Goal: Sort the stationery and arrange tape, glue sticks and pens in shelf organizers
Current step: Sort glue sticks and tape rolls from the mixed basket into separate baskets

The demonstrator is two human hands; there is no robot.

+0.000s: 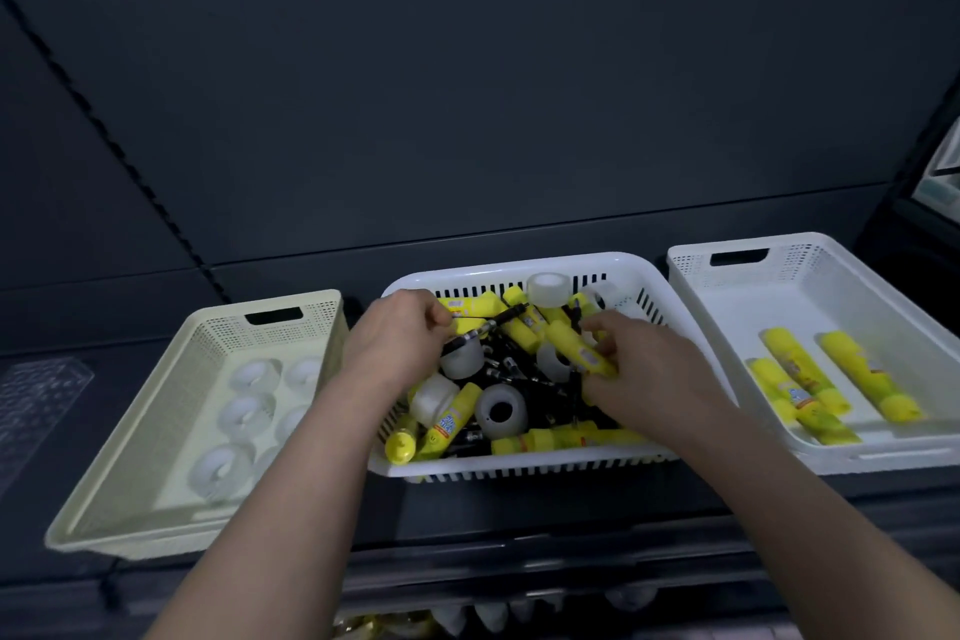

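White basket [519,469] of mixed stationery sits between cream tray [171,379] of tape rolls [244,411] and white tray [779,307] of glue sticks [800,379]; left hand [400,338] pinches a black pen [498,320], right hand [644,369] grips a yellow glue stick [571,343]

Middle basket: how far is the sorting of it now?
Done: tape rolls lie in the cream basket, glue sticks in the right basket. In hand: the right hand grips a yellow glue stick; the left hand seems to pinch a black pen. Left: the middle basket holds mixed tape, glue and pens.

Perforated plastic baskets [524,467], translucent tape [543,287]
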